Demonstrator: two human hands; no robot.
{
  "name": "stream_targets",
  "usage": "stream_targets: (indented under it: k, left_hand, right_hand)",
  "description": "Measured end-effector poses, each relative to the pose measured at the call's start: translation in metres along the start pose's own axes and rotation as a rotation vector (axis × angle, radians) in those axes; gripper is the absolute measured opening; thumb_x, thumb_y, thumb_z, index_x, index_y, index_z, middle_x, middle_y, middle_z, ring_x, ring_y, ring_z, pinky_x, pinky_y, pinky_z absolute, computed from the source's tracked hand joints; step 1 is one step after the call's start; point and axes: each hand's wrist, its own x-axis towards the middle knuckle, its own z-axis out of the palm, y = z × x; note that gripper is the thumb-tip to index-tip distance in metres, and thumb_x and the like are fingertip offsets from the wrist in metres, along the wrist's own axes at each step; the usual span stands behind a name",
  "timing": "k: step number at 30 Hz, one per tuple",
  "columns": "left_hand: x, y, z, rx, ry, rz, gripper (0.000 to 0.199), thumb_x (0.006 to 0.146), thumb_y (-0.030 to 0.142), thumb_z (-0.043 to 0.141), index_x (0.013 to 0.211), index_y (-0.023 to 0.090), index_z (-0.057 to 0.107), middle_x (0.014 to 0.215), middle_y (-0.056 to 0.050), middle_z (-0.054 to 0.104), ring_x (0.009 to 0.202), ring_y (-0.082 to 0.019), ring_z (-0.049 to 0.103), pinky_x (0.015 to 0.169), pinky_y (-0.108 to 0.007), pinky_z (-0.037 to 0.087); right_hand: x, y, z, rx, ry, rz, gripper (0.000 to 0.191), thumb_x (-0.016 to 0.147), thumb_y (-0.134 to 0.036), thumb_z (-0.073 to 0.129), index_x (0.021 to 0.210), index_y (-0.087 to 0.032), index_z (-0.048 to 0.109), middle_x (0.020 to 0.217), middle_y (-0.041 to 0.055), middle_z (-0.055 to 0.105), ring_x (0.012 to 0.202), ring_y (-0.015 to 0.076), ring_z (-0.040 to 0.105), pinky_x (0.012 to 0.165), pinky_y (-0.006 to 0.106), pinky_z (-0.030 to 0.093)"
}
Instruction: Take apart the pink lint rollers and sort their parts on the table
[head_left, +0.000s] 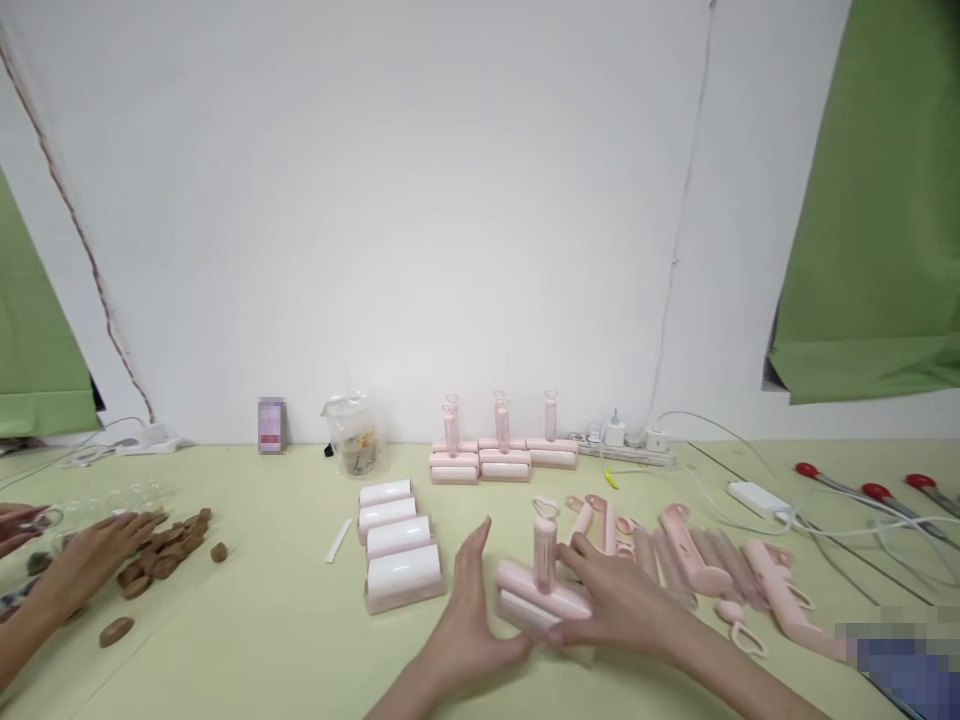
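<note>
- The roller (pixel 525 583), lower centre right of the frame, could tip if the right hand (pixel 626 610) pushes its tall handle sideways, or knock the loose parts (pixel 684 550) if swung right
- Handle points up; the body's long axis runs crosswise, sloping down rightward
- Right fingers and thumb clamp the roller; left hand (pixel 465 625) has thumb and fingers apart beside it, contact unclear

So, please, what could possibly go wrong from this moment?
The right hand holds the pink roller near one end, so it might tilt. The left hand is close to the white rolls and could nudge them. The right forearm might push the loose pink parts.
</note>
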Motion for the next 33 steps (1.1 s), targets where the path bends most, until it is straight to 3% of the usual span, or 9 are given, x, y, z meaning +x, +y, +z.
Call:
stream_targets:
  k: [4, 11, 18, 21, 24, 26, 29, 31, 33]
  left_hand:
    - [0.017, -0.005, 0.029, -0.398, -0.102, -0.162, 0.099, 0.056, 0.027, 0.072, 0.131, 0.018, 0.008, 0.118, -0.012, 0.041, 0.101, -0.02, 0.049, 0.089, -0.034, 0.039]
    - [0.026, -0.011, 0.028, -0.328, -0.192, -0.194, 0.071, 0.047, 0.038, 0.077, 0.106, 0.014, 0.046, 0.097, -0.007, 0.052, 0.095, -0.025, 0.048, 0.085, -0.034, 0.038]
    - [0.02, 0.0, 0.025, -0.288, 0.14, -0.184, 0.091, 0.054, 0.03, 0.07, 0.13, 0.014, 0.023, 0.129, -0.014, 0.031, 0.123, -0.027, 0.023, 0.103, -0.037, 0.016]
    - [0.013, 0.024, 0.012, -0.641, 0.227, -0.231, 0.074, 0.06, 0.048, 0.064, 0.121, 0.016, 0.038, 0.126, -0.014, 0.039, 0.116, -0.029, 0.035, 0.098, -0.038, 0.024]
    - [0.003, 0.042, 0.004, -1.271, -0.231, -0.581, 0.079, 0.062, 0.074, 0.044, 0.107, 0.009, 0.051, 0.103, -0.018, 0.057, 0.091, -0.031, 0.055, 0.078, -0.039, 0.04]
    - [-0.003, 0.043, 0.004, -1.442, -0.394, -0.797, 0.075, 0.065, 0.073, 0.042, 0.093, 0.004, 0.058, 0.086, -0.018, 0.063, 0.074, -0.025, 0.06, 0.069, -0.033, 0.044]
    - [-0.008, 0.037, 0.006, -1.357, -0.152, -0.955, 0.04, 0.07, 0.047, 0.06, 0.074, 0.007, 0.058, 0.061, -0.009, 0.063, 0.052, -0.014, 0.058, 0.056, -0.022, 0.044]
    - [-0.006, 0.034, 0.005, -1.313, 0.03, -0.907, 0.025, 0.069, 0.034, 0.065, 0.074, 0.01, 0.057, 0.059, -0.006, 0.063, 0.051, -0.013, 0.058, 0.054, -0.022, 0.045]
    - [-0.003, 0.034, 0.002, -1.306, 0.149, -0.837, 0.023, 0.069, 0.029, 0.066, 0.079, 0.011, 0.057, 0.065, -0.007, 0.064, 0.057, -0.015, 0.061, 0.059, -0.024, 0.048]
  right_hand:
    - [0.0, -0.004, 0.001, 0.217, 0.164, 0.129, 0.03, 0.073, -0.052, 0.047, 0.077, -0.022, 0.051, 0.063, -0.0011, 0.058, 0.057, 0.0174, 0.054, 0.048, 0.022, 0.03]
    - [0.0, -0.01, 0.005, 0.302, 0.343, 0.125, 0.032, 0.08, -0.044, 0.041, 0.059, -0.021, 0.047, 0.051, -0.0014, 0.053, 0.048, 0.0147, 0.05, 0.045, 0.024, 0.033]
    - [-0.025, 0.009, -0.032, 0.691, 0.684, 0.113, 0.023, 0.077, -0.043, 0.049, 0.086, -0.024, 0.057, 0.094, 0.0051, 0.062, 0.07, 0.0185, 0.058, 0.055, 0.025, 0.047]
    - [-0.034, 0.009, -0.031, 0.719, 0.513, -0.058, 0.018, 0.075, -0.037, 0.054, 0.09, -0.027, 0.058, 0.089, 0.0029, 0.061, 0.08, 0.02, 0.059, 0.062, 0.026, 0.049]
    - [-0.038, -0.002, -0.029, 0.746, 0.132, -0.199, 0.025, 0.074, -0.033, 0.056, 0.099, -0.031, 0.058, 0.095, 0.0014, 0.06, 0.087, 0.0197, 0.057, 0.073, 0.028, 0.048]
    - [-0.04, -0.007, -0.027, 0.711, -0.002, -0.175, 0.039, 0.072, -0.029, 0.059, 0.11, -0.033, 0.051, 0.1, 0.0014, 0.057, 0.087, 0.019, 0.056, 0.077, 0.029, 0.046]
    - [-0.042, -0.002, -0.023, 0.665, 0.021, -0.015, 0.04, 0.074, -0.028, 0.054, 0.113, -0.031, 0.043, 0.09, 0.0, 0.054, 0.066, 0.0135, 0.054, 0.065, 0.026, 0.047]
    - [-0.043, 0.008, -0.018, 0.695, 0.102, 0.108, 0.017, 0.082, -0.033, 0.041, 0.098, -0.027, 0.045, 0.073, -0.0032, 0.05, 0.056, 0.0114, 0.049, 0.06, 0.024, 0.045]
    - [-0.041, 0.017, -0.014, 0.804, 0.165, 0.209, 0.022, 0.087, -0.039, 0.027, 0.091, -0.026, 0.043, 0.063, -0.0044, 0.044, 0.053, 0.012, 0.046, 0.055, 0.023, 0.044]
